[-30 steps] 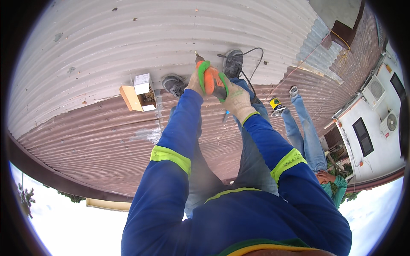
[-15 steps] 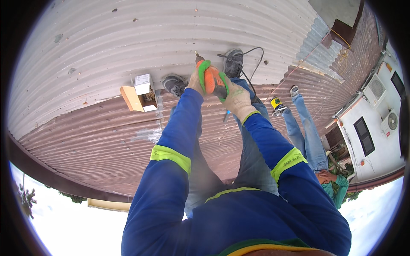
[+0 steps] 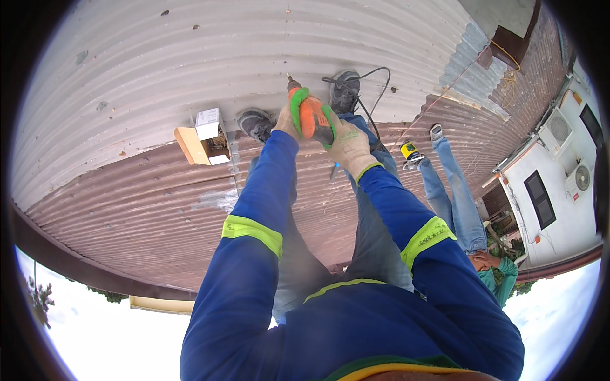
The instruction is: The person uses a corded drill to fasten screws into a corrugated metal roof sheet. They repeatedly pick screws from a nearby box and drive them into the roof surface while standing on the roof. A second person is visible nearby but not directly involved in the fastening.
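Note:
An orange corded power drill (image 3: 311, 118) is held between my two gloved hands, its bit tipped toward the grey corrugated metal roofing (image 3: 241, 51) in front of my shoes. My left hand (image 3: 289, 117) wraps the drill's left side, near the chuck. Around its rear and right side closes my right hand (image 3: 346, 140). Both gloves are pale with green on the fingers. The black cord (image 3: 381, 95) loops past my right shoe. Whether the bit touches the metal, I cannot tell.
An opened cardboard box (image 3: 189, 145) with small fasteners inside sits left of my left shoe. At the right stands another person (image 3: 467, 209) in jeans, beside a yellow can (image 3: 409, 150). Brown corrugated sheets (image 3: 140, 197) run under me to the roof edge at left.
The drill and both hands sit slightly farther left and higher in the picture. The whole view has shifted a little, and the grip looks the same.

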A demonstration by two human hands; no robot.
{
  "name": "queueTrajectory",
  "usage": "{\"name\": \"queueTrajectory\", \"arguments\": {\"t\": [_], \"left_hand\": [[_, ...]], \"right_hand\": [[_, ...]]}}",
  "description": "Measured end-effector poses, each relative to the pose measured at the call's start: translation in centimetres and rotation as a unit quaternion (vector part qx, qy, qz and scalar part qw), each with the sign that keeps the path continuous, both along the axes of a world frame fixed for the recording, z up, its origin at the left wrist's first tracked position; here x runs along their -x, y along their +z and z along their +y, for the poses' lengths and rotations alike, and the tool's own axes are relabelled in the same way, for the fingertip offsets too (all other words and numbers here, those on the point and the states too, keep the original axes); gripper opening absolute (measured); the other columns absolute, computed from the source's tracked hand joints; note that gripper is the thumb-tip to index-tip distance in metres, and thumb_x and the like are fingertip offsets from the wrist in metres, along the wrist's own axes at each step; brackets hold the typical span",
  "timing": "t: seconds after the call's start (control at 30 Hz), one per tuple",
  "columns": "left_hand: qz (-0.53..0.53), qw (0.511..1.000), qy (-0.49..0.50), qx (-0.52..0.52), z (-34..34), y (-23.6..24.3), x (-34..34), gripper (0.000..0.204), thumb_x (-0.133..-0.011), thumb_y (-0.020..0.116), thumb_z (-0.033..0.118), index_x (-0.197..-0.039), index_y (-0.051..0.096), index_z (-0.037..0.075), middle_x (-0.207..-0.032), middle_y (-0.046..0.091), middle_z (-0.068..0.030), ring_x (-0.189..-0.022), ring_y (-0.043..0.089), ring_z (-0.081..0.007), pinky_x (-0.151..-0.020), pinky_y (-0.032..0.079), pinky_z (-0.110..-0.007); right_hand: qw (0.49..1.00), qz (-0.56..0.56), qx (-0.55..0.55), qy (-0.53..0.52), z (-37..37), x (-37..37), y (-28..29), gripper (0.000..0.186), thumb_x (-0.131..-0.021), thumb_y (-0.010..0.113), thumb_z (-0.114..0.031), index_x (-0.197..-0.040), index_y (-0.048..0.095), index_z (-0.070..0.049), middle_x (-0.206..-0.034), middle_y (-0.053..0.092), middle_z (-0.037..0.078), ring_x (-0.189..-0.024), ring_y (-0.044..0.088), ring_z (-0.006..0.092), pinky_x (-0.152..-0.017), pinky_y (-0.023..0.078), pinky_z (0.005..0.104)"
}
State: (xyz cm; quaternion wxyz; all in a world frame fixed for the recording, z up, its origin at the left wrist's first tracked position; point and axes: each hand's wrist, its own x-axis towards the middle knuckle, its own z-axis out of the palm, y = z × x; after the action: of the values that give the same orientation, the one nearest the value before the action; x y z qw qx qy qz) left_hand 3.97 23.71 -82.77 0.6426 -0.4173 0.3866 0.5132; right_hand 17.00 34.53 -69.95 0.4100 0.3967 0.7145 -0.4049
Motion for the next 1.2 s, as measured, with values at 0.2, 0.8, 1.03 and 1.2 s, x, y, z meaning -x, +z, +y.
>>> {"name": "queueTrajectory", "arguments": {"t": [0.2,0.8,1.03,1.2], "left_hand": [[0.033,0.999,-0.042,0.006,0.5,-0.2,0.1,0.037,-0.101,0.074,0.039,-0.114,0.066,0.005,-0.107,0.069,-0.0127,-0.095,0.067,-0.0287,-0.085,0.056,-0.042],[0.046,0.996,-0.054,0.047,1.8,-0.3,0.2,0.039,-0.099,0.076,0.036,-0.119,0.067,0.005,-0.107,0.07,-0.0128,-0.096,0.07,-0.0293,-0.087,0.06,-0.042],[0.075,0.992,-0.061,0.08,2.4,0.3,0.2,0.038,-0.099,0.076,0.037,-0.119,0.068,0.005,-0.108,0.071,-0.0112,-0.096,0.071,-0.0272,-0.085,0.061,-0.041],[0.063,0.995,-0.056,0.051,1.7,-0.7,0.2,0.038,-0.1,0.076,0.037,-0.119,0.068,0.005,-0.108,0.071,-0.0108,-0.096,0.071,-0.0269,-0.085,0.061,-0.041]], "right_hand": [[0.999,-0.004,0.017,-0.033,0.5,-0.1,0.0,0.095,-0.09,0.081,-0.035,-0.169,0.028,-0.026,-0.128,0.071,0.015,-0.118,0.07,0.0354,-0.097,0.058,0.0472],[0.997,0.041,0.011,-0.06,1.2,-0.8,-1.5,0.091,-0.088,0.083,-0.031,-0.165,0.034,-0.023,-0.122,0.073,0.017,-0.111,0.072,0.0378,-0.094,0.058,0.0475],[0.997,0.034,0.018,-0.064,1.4,-0.6,-1.7,0.092,-0.089,0.083,-0.03,-0.166,0.033,-0.024,-0.123,0.073,0.018,-0.112,0.072,0.0383,-0.095,0.058,0.0475],[0.997,0.033,0.02,-0.065,1.4,-0.5,-2.0,0.092,-0.089,0.082,-0.03,-0.166,0.032,-0.023,-0.124,0.073,0.018,-0.113,0.072,0.0379,-0.095,0.057,0.0471]]}}
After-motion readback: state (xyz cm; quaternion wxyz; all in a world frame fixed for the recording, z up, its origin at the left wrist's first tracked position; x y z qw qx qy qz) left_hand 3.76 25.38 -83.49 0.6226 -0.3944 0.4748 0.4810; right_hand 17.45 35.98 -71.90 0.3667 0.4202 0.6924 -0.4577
